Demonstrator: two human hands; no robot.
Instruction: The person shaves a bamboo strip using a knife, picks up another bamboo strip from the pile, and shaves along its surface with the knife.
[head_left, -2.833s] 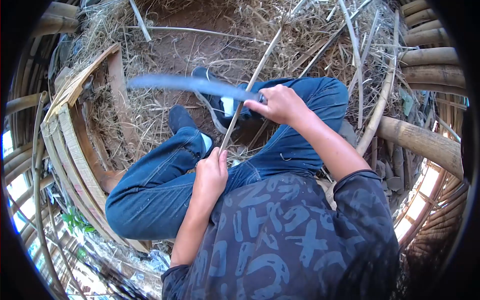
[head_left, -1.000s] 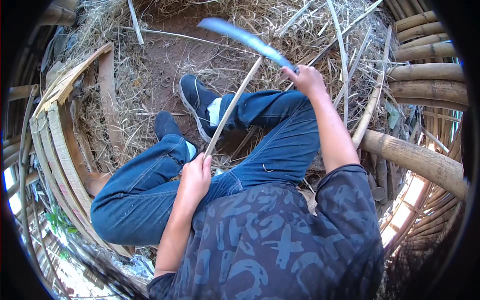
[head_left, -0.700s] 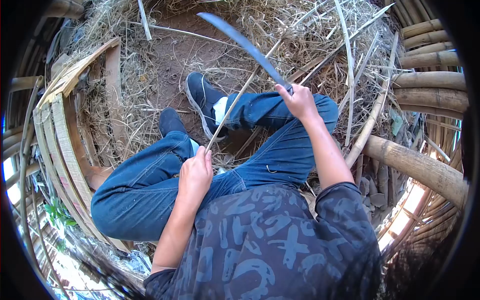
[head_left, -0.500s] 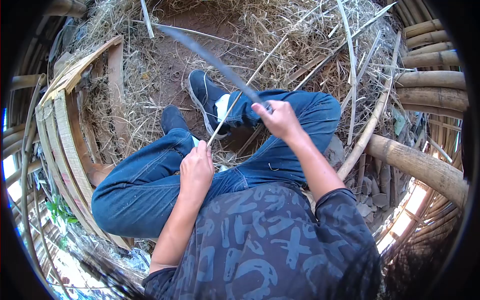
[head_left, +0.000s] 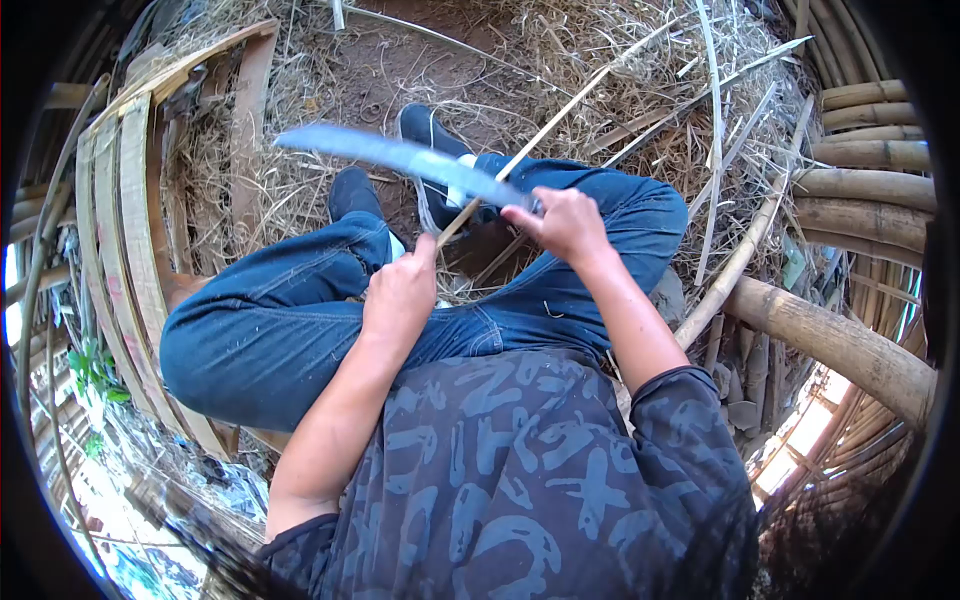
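My left hand [head_left: 400, 290] is closed around the near end of a thin bamboo strip [head_left: 560, 118], which slants up and to the right over my legs. In my right hand [head_left: 568, 225] is the handle of a long machete [head_left: 400, 157]. Its blade points left, slightly blurred, and crosses the strip a short way beyond my left hand. Whether the blade touches the strip I cannot tell. My fingers hide most of the handle. Below the blade are my crossed legs in jeans [head_left: 290, 320] and my dark shoes [head_left: 355, 195].
A slatted wooden crate [head_left: 125, 230] stands at the left. Dry straw and loose bamboo strips [head_left: 716, 130] lie on the dirt floor ahead. A thick bamboo pole [head_left: 830, 345] reaches in from the right, near a bamboo wall [head_left: 870, 185].
The machete has swung from the strip's far part down and left to near my left hand. My left hand has moved slightly up, still holding the strip. The view has shifted a little.
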